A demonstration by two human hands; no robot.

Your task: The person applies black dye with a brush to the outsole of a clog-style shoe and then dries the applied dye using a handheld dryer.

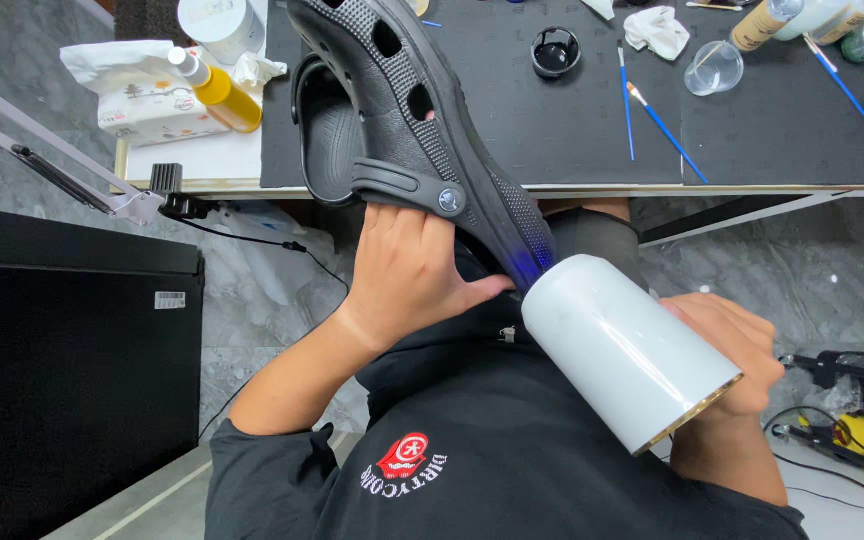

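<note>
My left hand [407, 275] grips a black perforated clog [422, 120] by its heel strap and holds it tilted in front of the table edge. My right hand [737, 345] holds a white cylindrical device [622, 345] with a gold rim. Its front end points at the clog's sole, where a blue glow shows. My black shirt fills the bottom of the view.
A black mat [552, 120] covers the table, with blue-handled brushes [664, 125], a small black pot [556, 50], a clear cup [714, 70] and crumpled tissue [657, 30]. A yellow spray bottle [217, 90] and a tissue box [157, 110] stand left. A black cabinet [72, 370] is at left.
</note>
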